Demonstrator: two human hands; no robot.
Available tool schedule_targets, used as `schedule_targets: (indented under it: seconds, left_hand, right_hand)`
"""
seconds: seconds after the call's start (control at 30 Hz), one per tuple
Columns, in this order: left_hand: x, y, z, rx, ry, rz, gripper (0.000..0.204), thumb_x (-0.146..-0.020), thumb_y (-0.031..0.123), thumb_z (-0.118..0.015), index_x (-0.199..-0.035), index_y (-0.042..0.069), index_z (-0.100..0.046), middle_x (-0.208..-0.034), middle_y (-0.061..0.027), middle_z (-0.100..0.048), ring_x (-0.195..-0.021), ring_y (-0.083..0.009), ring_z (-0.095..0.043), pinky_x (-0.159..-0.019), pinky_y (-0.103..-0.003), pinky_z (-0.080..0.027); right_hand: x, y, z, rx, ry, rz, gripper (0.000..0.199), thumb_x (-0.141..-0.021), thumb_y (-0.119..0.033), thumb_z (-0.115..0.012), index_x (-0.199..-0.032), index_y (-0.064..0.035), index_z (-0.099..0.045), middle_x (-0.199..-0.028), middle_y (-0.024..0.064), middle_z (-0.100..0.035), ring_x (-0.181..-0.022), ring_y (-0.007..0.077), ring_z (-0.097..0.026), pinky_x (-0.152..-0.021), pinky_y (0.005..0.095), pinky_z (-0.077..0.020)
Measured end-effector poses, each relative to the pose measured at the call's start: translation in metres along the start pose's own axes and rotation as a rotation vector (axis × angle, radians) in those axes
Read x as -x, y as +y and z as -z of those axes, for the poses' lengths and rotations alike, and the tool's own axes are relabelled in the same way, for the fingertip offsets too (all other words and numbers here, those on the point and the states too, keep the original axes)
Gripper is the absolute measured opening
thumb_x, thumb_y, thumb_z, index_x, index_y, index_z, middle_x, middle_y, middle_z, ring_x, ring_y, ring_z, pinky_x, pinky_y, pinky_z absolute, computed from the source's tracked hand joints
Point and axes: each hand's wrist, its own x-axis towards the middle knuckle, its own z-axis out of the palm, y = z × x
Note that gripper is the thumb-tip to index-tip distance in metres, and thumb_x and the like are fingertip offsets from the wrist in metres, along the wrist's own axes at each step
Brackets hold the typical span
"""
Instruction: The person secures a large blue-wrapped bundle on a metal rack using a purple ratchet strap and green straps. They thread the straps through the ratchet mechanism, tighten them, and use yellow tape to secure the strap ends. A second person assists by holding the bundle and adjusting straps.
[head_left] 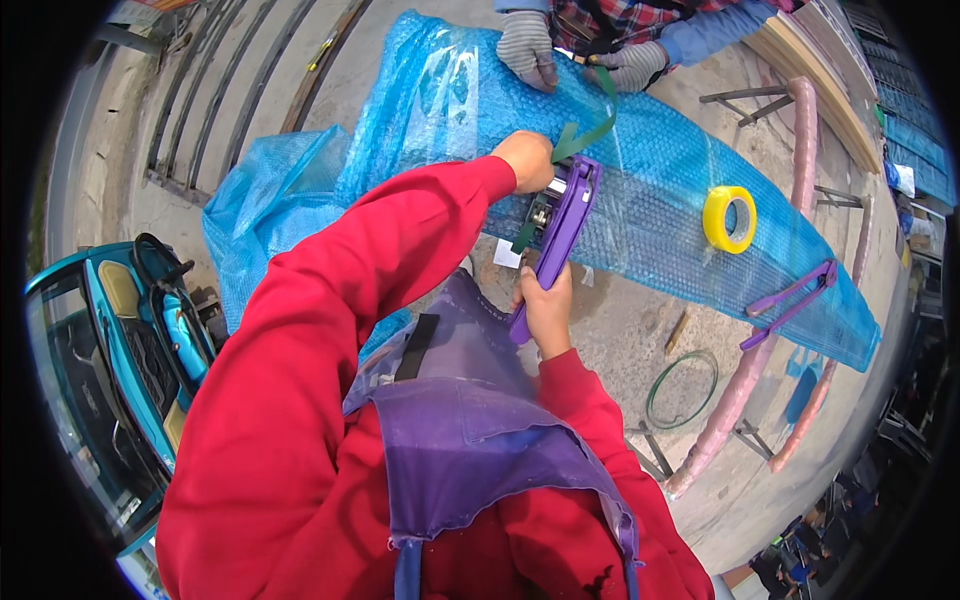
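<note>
Clasping the purple tool [572, 215] at the blue wrap [660, 185], the right hand [548, 308] encloses its handle; how the left hand [526, 160] grips, I cannot tell. A crooked pull could slip the green strap [592, 136].

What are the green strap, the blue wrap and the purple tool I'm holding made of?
Green strap: probably smooth plastic; it's flat and holds a curve. Blue wrap: glossy plastic bubble film, dotted with rounded cells. Purple tool: likely painted metal, with bare silvery parts showing.
</note>
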Motion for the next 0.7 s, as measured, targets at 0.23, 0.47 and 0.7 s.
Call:
schedule_targets:
  seconds: [0.23, 0.47, 0.7]
  left_hand:
    - [-0.008, -0.005, 0.021, 0.188, 0.24, 0.05, 0.033, -0.081, 0.031, -0.059, -0.089, 0.0, -0.067, -0.085, -0.0198, -0.067, -0.083, -0.0337, -0.065, -0.079, -0.042, -0.05]
    - [-0.039, -0.011, 0.018, 0.201, 0.113, 0.124, 0.036, -0.077, 0.036, -0.067, -0.09, 0.002, -0.068, -0.083, -0.0162, -0.068, -0.085, -0.0323, -0.064, -0.079, -0.039, -0.049]
    - [-0.014, -0.003, 0.032, 0.609, 0.32, -0.03, 0.029, -0.079, 0.026, -0.07, -0.091, 0.001, -0.063, -0.072, -0.0105, -0.063, -0.064, -0.0211, -0.061, -0.063, -0.034, -0.048]
  right_hand:
    - [0.0, 0.004, 0.003, -0.084, -0.039, -0.013, 0.018, -0.089, -0.006, -0.052, -0.105, -0.0027, -0.043, -0.063, 0.0046, -0.05, -0.047, 0.0125, -0.051, -0.044, 0.0278, -0.0454]
    - [-0.001, 0.006, 0.0, -0.042, -0.067, 0.017, 0.022, -0.088, -0.004, -0.054, -0.107, -0.0019, -0.043, -0.066, 0.0057, -0.051, -0.048, 0.0124, -0.051, -0.045, 0.0276, -0.0454]
    - [0.002, -0.004, 0.014, 0.07, -0.063, 0.023, 0.031, -0.083, -0.006, -0.059, -0.11, -0.0003, -0.044, -0.081, 0.0073, -0.054, -0.064, 0.0154, -0.055, -0.059, 0.0309, -0.0473]
